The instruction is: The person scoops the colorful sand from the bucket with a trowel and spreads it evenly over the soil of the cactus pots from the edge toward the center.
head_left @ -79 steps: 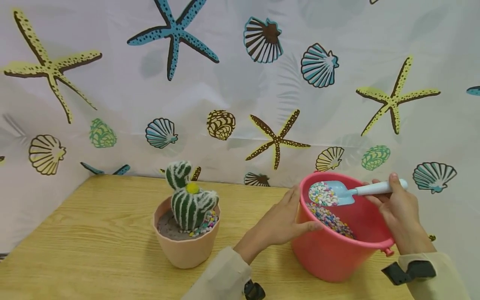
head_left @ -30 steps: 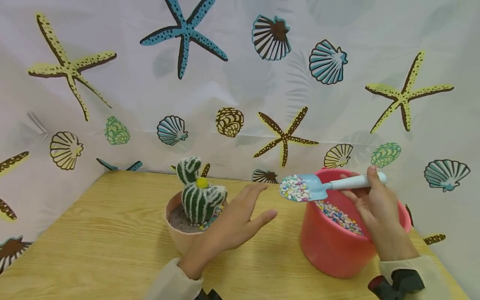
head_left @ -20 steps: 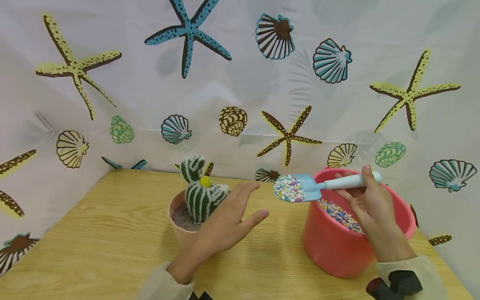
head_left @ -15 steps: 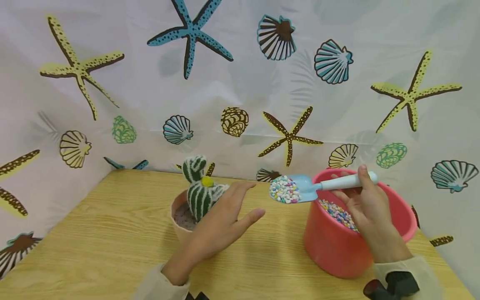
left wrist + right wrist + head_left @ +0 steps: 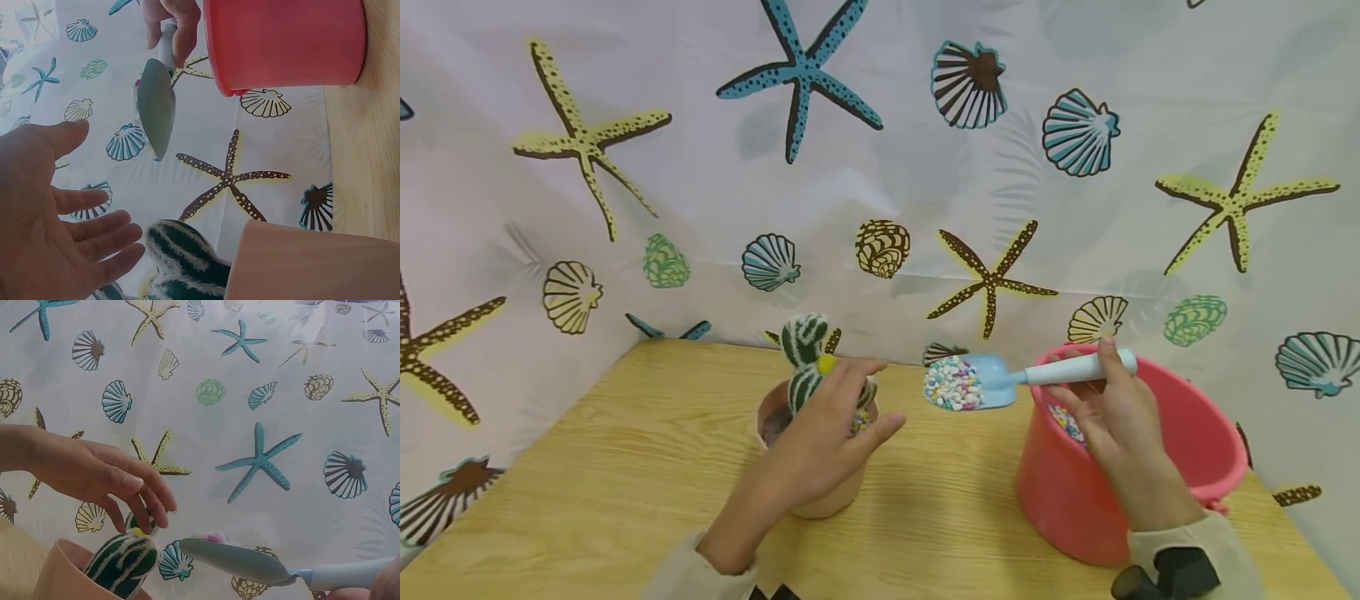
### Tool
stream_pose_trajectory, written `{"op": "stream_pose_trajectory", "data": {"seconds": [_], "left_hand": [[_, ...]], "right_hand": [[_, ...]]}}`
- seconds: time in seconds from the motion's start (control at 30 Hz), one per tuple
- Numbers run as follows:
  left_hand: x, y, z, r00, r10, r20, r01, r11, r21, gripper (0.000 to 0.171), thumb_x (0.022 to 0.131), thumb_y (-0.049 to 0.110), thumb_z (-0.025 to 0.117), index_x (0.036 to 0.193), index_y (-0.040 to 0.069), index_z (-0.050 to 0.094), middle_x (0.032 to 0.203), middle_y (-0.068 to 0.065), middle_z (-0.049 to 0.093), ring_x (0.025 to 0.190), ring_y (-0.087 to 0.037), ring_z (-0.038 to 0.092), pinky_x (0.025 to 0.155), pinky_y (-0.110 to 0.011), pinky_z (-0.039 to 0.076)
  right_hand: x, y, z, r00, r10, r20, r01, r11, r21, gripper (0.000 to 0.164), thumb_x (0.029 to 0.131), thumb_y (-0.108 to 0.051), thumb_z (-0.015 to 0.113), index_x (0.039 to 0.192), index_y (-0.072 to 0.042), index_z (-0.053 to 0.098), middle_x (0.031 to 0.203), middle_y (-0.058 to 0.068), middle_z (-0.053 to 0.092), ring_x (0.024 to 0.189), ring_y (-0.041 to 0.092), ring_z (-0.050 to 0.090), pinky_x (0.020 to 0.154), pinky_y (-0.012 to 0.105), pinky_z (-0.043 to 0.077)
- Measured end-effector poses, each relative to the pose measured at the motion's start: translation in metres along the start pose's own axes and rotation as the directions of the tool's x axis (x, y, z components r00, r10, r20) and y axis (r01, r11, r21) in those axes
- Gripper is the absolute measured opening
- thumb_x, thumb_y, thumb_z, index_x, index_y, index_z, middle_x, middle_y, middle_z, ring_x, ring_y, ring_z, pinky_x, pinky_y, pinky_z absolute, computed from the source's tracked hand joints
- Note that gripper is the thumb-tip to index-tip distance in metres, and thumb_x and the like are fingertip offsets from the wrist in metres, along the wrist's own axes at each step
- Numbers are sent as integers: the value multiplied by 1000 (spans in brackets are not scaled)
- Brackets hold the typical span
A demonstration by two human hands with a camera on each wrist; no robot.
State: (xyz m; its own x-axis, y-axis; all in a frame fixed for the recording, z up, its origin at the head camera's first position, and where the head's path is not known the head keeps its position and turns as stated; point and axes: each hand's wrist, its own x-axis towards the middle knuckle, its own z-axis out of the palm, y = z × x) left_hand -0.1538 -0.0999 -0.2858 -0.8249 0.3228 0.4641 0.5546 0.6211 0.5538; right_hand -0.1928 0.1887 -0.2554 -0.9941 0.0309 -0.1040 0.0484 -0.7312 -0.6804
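My right hand (image 5: 1123,421) grips the white handle of a light blue toy shovel (image 5: 996,382), held level with its blade pointing left. Small multicoloured pebbles (image 5: 953,383) are heaped on the blade. The shovel is between a red bucket (image 5: 1075,500) and a peach flowerpot (image 5: 831,497), its handle still over the bucket's rim. My left hand (image 5: 820,433) hovers beside the pot with relaxed, spread fingers and holds nothing. It hides part of a green knitted cactus (image 5: 128,562) with a yellow flower, which stands in the pot. Some pebbles lie by the cactus in the pot.
More pebbles (image 5: 1067,423) lie inside the bucket, partly hidden by my right hand. Pot and bucket stand on a wooden table (image 5: 625,467). Behind the table hangs a white cloth (image 5: 865,175) printed with starfish and shells.
My right hand has lifted the loaded shovel out of the bucket and carried it left toward the pot. My left hand has left the bucket's rim and moved left to the cactus.
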Motion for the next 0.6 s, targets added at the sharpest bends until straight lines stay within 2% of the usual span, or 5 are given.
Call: {"op": "stream_pose_trajectory", "data": {"seconds": [0.07, 0.13, 0.3, 0.43, 0.6], "left_hand": [[-2, -1, -4, 1000, -3, -15, 3, 1000, 4, 58, 94, 34, 60, 138, 2, 41, 135, -15, 46, 125, -28, 47, 101, -46, 43], [-5, -2, -7, 1000, -8, -27, 9, 1000, 6, 56, 94, 33, 60, 138, 2, 42, 136, -15, 46, 129, -30, 45, 102, -48, 42], [-9, -6, -17, 998, -32, -53, 33, 999, 27, 55, 94, 32, 60, 137, 2, 43, 136, -16, 46, 128, -31, 46, 101, -52, 41], [-12, -11, -24, 996, -53, -68, 56, 998, 34, 57, 94, 31, 60, 138, 1, 41, 137, -18, 44, 129, -33, 45, 102, -54, 40], [-17, -19, -31, 993, -72, -93, 72, 997, 3, 54, 95, 25, 60, 138, -2, 39, 134, -20, 43, 120, -33, 48, 98, -49, 43]], "right_hand": [[0, 3, 3, 1000, -1, 5, 2, 1000, -20, 35, 89, -29, 62, 112, -9, 46, 105, 9, 55, 93, 24, 66, 85, 44, 49], [-1, 6, 6, 1000, 1, 3, -1, 999, -32, 34, 91, -30, 58, 114, -10, 44, 104, 8, 53, 93, 24, 66, 87, 44, 47], [1, 13, 12, 1000, 17, -24, -18, 999, -44, 30, 93, -31, 53, 115, -13, 41, 102, 6, 51, 92, 23, 65, 89, 44, 45], [2, 20, 16, 999, 27, -39, -30, 996, -81, 28, 94, -34, 50, 113, -17, 40, 110, 6, 44, 96, 24, 64, 96, 45, 42], [3, 28, 20, 998, 41, -44, -45, 994, -101, 25, 96, -37, 45, 113, -21, 38, 115, 7, 39, 102, 24, 60, 101, 45, 38]]}}
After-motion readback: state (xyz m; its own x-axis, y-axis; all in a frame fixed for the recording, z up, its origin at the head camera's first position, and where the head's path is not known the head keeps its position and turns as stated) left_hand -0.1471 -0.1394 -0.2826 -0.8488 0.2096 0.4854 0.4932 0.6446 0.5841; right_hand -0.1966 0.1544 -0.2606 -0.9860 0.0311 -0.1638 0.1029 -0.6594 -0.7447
